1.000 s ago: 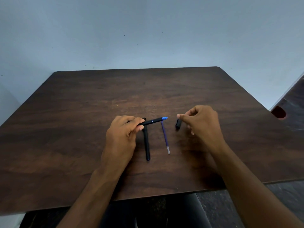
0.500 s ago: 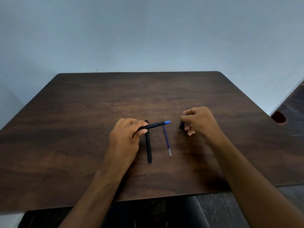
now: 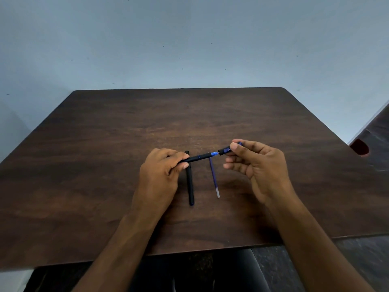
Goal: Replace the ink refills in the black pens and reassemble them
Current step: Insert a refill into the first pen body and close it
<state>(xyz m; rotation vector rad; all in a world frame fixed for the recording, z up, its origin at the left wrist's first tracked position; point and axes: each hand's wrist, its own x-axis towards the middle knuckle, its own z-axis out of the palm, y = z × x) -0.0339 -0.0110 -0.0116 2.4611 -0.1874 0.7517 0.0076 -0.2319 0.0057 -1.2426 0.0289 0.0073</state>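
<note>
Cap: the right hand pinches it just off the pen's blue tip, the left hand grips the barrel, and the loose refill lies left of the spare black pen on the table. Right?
One slip: the head view shows the refill lying right of the spare pen, not left. The rest holds: right hand pinches the cap off the tip, left hand grips the barrel.

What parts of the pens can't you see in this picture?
Head view, the only one:
- The back end of the held pen is hidden inside the left hand.
- Most of the cap is covered by the right hand; its far end barely shows.
- The small white mark on the cap is too tiny to read.
- The top of the loose refill passes behind the held pen.
- Whether the lying pen holds a refill cannot be told.
</note>
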